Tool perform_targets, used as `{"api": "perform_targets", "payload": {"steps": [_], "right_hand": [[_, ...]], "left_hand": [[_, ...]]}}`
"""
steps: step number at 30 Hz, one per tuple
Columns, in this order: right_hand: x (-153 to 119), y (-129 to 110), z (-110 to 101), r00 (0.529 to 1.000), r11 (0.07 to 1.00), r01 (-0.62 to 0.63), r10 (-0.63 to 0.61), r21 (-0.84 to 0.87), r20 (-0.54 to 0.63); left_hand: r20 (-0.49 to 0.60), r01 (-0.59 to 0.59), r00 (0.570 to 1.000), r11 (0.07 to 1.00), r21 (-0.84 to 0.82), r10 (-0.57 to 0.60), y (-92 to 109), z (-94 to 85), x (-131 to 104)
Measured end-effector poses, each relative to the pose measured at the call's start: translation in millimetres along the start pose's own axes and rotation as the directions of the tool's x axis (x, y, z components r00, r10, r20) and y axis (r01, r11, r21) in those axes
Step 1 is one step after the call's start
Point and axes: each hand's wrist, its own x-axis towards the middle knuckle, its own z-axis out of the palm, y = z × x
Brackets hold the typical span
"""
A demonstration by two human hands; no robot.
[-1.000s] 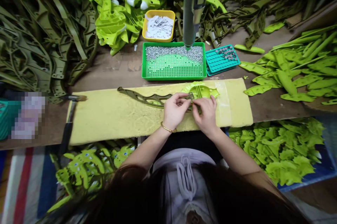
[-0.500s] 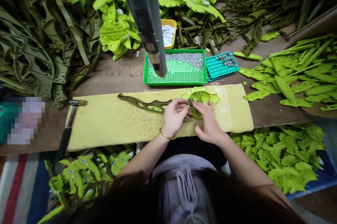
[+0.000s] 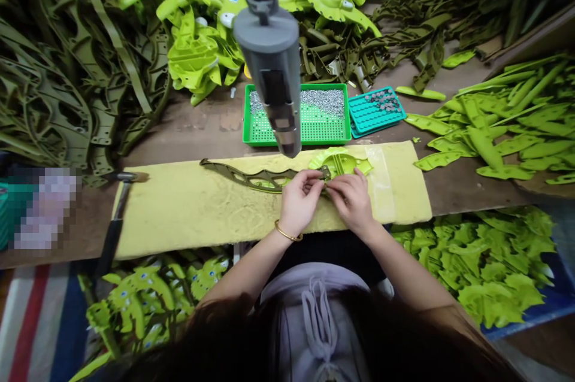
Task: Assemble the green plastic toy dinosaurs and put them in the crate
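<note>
Currently on the yellow foam mat (image 3: pixel 188 202): your left hand (image 3: pixel 299 202) and right hand (image 3: pixel 353 202), fingers pinched together on the joint where the olive plastic strip (image 3: pixel 251 176) meets the lime-green shell piece (image 3: pixel 341 161). Above them hangs a grey electric screwdriver (image 3: pixel 274 82). Behind, on the tabletop (image 3: pixel 202 124): green screw tray (image 3: pixel 323 124), teal tray (image 3: pixel 375 109).

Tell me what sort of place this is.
Probably a toy assembly bench in a small workshop: heaps of green plastic toy parts, a green tray of screws and a hanging powered screwdriver above the yellow mat.
</note>
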Motion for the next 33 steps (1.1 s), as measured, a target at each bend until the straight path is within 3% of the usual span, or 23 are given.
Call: {"api": "perform_targets", "payload": {"steps": [3,6,8,16,23,28,33], "right_hand": [[2.6,4.1,-5.3,1.000,0.998,0.026,-0.026,-0.050,0.004],[3.2,6.8,-11.0,0.996,0.982,0.087,-0.082,-0.169,0.034],[3.2,7.2,-13.6,0.993,0.966,0.111,-0.099,-0.232,0.060],[9.3,0.8,-16.3,0.978,0.909,0.194,-0.151,-0.370,0.142],[14.2,-3.0,-24.2,0.962,0.849,0.257,-0.178,-0.462,0.208],[17.4,-3.0,-22.8,0.957,0.848,0.276,-0.197,-0.453,0.215],[18.1,0.1,-26.3,0.945,0.855,0.289,-0.182,-0.430,0.273]], "left_hand": [[0.068,-0.250,0.968,0.922,0.295,0.241,-3.3,-4.4,-3.9],[0.244,-0.555,0.828,0.673,0.489,0.505,-11.2,-10.2,-4.2],[0.306,-0.629,0.769,0.579,0.518,0.561,-18.8,-12.4,-2.8],[0.315,-0.615,0.777,0.553,0.562,0.545,-29.5,-11.7,-1.7],[0.373,-0.670,0.722,0.454,0.588,0.582,-31.2,-14.5,-2.1],[0.384,-0.658,0.731,0.433,0.616,0.564,-30.5,-15.1,-1.6],[0.459,-0.686,0.683,0.283,0.670,0.569,-27.8,-14.0,-3.2]]}}
